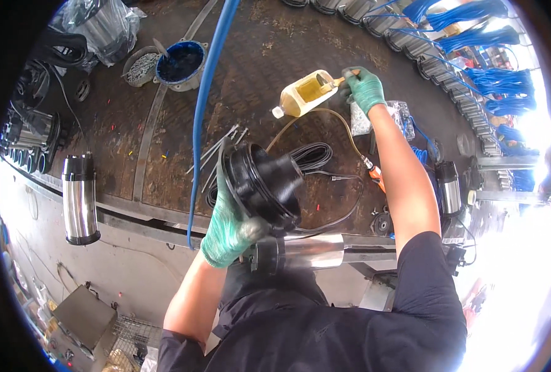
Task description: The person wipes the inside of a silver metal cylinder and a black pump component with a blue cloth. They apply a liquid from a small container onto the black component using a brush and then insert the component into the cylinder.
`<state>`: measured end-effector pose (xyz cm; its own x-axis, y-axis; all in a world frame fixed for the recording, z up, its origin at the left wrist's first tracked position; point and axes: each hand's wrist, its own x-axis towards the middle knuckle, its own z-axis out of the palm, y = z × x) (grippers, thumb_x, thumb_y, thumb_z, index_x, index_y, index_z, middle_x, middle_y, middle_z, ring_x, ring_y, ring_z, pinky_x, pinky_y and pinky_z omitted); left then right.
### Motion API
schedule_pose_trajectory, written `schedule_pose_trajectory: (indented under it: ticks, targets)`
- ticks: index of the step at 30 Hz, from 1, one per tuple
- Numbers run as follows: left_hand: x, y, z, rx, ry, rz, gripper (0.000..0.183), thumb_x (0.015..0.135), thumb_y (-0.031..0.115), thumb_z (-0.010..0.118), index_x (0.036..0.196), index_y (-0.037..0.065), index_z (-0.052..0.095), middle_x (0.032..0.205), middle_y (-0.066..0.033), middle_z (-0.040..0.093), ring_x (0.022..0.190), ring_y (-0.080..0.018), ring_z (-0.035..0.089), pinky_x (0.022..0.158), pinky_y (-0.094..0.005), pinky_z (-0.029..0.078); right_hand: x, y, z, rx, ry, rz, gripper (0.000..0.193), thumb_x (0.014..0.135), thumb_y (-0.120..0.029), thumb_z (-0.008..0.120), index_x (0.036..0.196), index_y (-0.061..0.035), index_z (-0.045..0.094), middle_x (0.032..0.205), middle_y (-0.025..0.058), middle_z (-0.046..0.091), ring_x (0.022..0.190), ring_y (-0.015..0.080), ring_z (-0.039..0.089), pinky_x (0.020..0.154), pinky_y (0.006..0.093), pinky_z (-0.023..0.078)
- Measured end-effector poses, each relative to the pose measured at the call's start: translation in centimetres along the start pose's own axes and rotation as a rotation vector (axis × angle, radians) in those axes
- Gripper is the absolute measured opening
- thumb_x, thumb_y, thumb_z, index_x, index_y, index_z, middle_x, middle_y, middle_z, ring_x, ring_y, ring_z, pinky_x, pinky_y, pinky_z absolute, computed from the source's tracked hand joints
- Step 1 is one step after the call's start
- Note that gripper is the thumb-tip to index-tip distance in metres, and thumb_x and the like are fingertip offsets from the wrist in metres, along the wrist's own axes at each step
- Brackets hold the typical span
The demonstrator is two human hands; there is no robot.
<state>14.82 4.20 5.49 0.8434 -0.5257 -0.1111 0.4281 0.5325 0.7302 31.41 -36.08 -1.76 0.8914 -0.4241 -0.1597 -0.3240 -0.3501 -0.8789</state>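
My left hand [231, 226], in a green-palmed glove, grips a black flanged pump part [264, 186] with a ribbed round body and a narrower neck. It is held tilted above the near side of the bench. Farther off to the right, my gloved right hand [366, 90] is closed round the wooden handle of a brush [336, 82]. The brush's head reaches into the cut-open side of a clear plastic bottle [291, 104] lying down with yellow liquid inside. Below the black part, a steel motor cylinder [316, 251] with a black end lies at the bench's near edge.
A blue hose [206, 93] hangs across the view. Far left stand a pot of dark blue paste [181, 65] and a bowl of small pieces [141, 67]. Coiled black cable [312, 156] and an orange-handled air gun [374, 175] lie mid-bench. Steel cylinders with blue cables line the right.
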Motion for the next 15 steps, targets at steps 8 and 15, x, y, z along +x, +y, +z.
schedule_pose_trajectory:
  ticks: [8,15]
  targets:
    - [1.9,-0.4,-0.2,-0.059,0.002,0.091,0.143,0.072,0.047,0.096,0.169,0.025,-0.007,0.159,-0.0209,0.038,0.143,-0.0415,0.05,0.114,-0.0568,0.049,-2.1,1.4,-1.3,0.157,0.226,0.005,0.016,0.101,-0.015,0.072,0.107,-0.0021,0.066,0.075,0.0084,0.07,0.053,0.0147,0.065,0.045,0.0298,0.051]
    - [2.9,-1.1,0.2,0.055,0.066,0.128,0.14,0.075,0.051,0.094,0.169,0.019,-0.004,0.154,-0.0271,0.048,0.138,-0.0412,0.056,0.11,-0.0518,0.053,-3.2,0.3,-2.8,0.254,0.095,-0.041,0.017,0.101,-0.016,0.072,0.111,-0.0033,0.067,0.08,0.0077,0.072,0.06,0.0132,0.067,0.051,0.0279,0.053]
